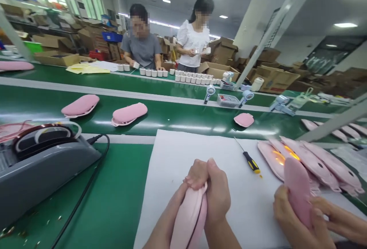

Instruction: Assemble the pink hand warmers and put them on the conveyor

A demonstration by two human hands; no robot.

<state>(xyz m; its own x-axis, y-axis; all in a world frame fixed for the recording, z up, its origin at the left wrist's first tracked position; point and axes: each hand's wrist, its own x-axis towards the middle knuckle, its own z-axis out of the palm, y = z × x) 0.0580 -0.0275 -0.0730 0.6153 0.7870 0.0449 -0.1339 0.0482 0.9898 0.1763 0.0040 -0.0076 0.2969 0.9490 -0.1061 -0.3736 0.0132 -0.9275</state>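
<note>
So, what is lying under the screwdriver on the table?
The screwdriver lies on a white sheet that covers part of the green table. Both hands hold a pink case over the same sheet. The table surface under the sheet is hidden.

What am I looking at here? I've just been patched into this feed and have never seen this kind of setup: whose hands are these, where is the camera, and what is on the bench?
There is no machine here: a person works with bare hands, and the one picture comes from a camera on that person's head, looking forward and down.

The left hand and right hand together grip a soft pink oval pad over a white sheet on the green bench. The hands at lower right belong to a co-worker, holding a similar pink pad.

On the sheet lies a screwdriver with a yellow and black handle, beside a fanned stack of pink pads. A grey tape dispenser sits at left. More pink pads lie on the green belt beyond. Two people stand at the far side with small white cups.
</note>
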